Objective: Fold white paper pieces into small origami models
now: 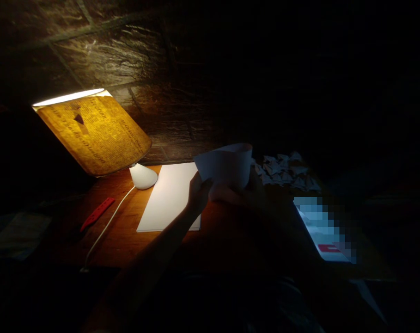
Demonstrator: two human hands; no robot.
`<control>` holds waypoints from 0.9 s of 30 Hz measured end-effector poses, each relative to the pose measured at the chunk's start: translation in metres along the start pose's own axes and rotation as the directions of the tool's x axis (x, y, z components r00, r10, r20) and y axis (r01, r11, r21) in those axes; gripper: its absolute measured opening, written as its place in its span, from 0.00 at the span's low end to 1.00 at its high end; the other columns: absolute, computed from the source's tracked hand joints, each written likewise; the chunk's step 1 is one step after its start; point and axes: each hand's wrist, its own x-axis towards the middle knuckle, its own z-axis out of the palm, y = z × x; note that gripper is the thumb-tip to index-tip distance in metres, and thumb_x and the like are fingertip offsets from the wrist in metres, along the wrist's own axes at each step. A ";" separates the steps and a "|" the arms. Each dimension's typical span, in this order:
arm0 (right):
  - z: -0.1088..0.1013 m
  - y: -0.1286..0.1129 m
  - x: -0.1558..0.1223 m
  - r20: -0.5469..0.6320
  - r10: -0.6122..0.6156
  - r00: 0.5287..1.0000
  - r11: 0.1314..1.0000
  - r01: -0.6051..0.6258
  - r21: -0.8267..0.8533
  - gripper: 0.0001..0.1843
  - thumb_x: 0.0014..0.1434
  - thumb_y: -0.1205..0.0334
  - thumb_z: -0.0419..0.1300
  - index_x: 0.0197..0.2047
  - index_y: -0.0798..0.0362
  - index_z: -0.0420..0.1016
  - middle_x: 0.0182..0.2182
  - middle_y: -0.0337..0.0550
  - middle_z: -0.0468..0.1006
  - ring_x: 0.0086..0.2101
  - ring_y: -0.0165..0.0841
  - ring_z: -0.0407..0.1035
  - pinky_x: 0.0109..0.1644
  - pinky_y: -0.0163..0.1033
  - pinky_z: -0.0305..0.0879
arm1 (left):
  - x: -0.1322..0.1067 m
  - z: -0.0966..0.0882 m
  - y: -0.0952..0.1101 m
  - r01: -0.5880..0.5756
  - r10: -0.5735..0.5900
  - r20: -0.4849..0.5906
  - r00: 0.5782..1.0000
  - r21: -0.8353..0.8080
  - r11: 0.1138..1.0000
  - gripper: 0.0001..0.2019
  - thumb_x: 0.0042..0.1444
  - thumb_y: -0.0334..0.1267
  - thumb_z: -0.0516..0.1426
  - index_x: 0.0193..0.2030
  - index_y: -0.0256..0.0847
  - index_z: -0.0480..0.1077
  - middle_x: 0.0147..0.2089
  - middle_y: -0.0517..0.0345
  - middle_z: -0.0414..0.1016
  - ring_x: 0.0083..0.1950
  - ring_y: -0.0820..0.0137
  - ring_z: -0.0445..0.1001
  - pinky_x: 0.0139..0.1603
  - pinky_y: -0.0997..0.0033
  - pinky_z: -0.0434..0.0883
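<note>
Person seated or standing at a wooden table (227,243), both forearms reaching in over the near edge; light poor on the right-hand side. Left hand (198,190): fingers closed, grasping the lower left part of a curled sheet of white paper (227,166). Right hand (252,188): at the lower right of the same sheet, mostly in shadow; cannot tell how far its fingers are closed. The sheet is raised above the tabletop between the two hands, bent round into a loop, its upper edge visible. Just left of it, partly behind the left hand and forearm, a flat stack of white paper (166,199) lies on the wood. Beyond the right hand, a cluster of small folded paper pieces (286,171), detail dim. Nearer on the right, a lit screen (315,231), partly blurred into blocks. On the left, a lamp (95,134), lit, with a yellowish printed shade and white base; its pale cord (109,221) runs toward the near edge. Left of the cord, a slim red object (97,213). Behind, a rough wall (130,53) with stone-like blocks, lamplit; the far right of the room is too dark to read.
</note>
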 end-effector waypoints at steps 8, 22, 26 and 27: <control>0.000 -0.002 -0.001 -0.050 -0.013 0.999 0.999 0.011 -0.034 0.28 0.50 0.46 0.69 0.51 0.49 0.72 0.47 0.50 0.80 0.49 0.52 0.73 0.50 0.54 0.73 | -0.001 -0.002 0.006 0.008 -0.008 -0.011 1.000 -0.025 1.000 0.12 0.53 0.46 0.64 0.32 0.40 0.71 0.28 0.59 0.70 0.32 0.68 0.66 0.32 0.71 0.65; 0.005 0.001 0.000 -0.023 0.064 0.998 0.998 -0.064 0.013 0.25 0.50 0.47 0.69 0.48 0.49 0.75 0.44 0.50 0.82 0.47 0.52 0.75 0.48 0.56 0.75 | 0.001 -0.002 0.002 0.117 -0.121 -0.024 0.992 -0.117 0.986 0.13 0.51 0.46 0.66 0.30 0.38 0.73 0.29 0.59 0.72 0.32 0.70 0.68 0.33 0.72 0.66; 0.005 -0.003 -0.001 -0.034 0.063 0.997 0.998 -0.063 0.000 0.21 0.49 0.49 0.69 0.43 0.50 0.76 0.41 0.49 0.82 0.44 0.50 0.75 0.45 0.53 0.75 | 0.001 -0.002 0.001 0.149 -0.158 -0.038 0.987 -0.185 0.971 0.13 0.48 0.44 0.68 0.35 0.38 0.76 0.33 0.58 0.76 0.35 0.68 0.72 0.35 0.71 0.69; 0.005 -0.003 -0.001 -0.040 0.064 0.997 0.998 -0.064 0.004 0.21 0.49 0.48 0.69 0.43 0.50 0.76 0.41 0.48 0.81 0.43 0.50 0.75 0.45 0.52 0.75 | 0.002 -0.003 0.000 0.163 -0.174 -0.035 0.984 -0.204 0.965 0.13 0.48 0.43 0.68 0.36 0.38 0.76 0.34 0.57 0.77 0.36 0.68 0.73 0.36 0.71 0.70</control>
